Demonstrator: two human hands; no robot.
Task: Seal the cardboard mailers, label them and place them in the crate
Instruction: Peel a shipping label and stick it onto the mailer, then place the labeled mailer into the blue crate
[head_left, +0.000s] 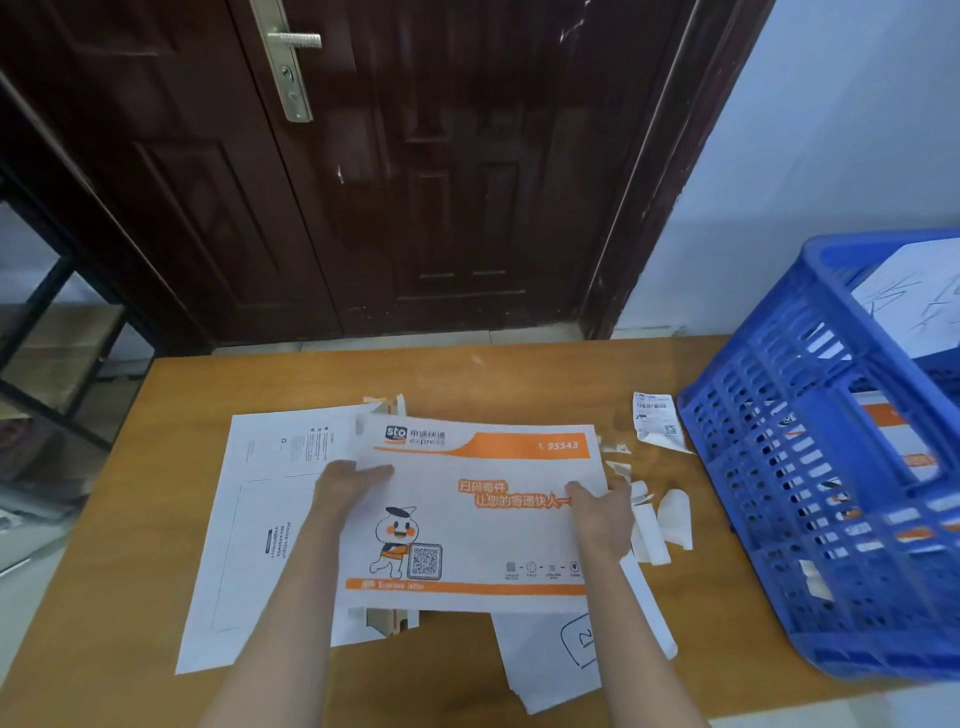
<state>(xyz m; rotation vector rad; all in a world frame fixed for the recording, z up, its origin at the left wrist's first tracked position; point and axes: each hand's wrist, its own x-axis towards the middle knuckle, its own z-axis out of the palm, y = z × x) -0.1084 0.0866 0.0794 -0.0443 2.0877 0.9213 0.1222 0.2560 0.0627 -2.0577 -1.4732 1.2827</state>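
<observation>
Left hand (349, 486) | right hand (600, 514) | on mailer (478, 535) edges | fingers hidden, grip unclear | crate (769, 447) cut off

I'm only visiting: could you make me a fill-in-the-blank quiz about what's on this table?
1. The left hand and right hand touch a white mailer with ____ bands.
2. The crate on the right is ____.
3. The small label lies between that mailer and the ____.
Missing words: orange; blue; crate.
</observation>
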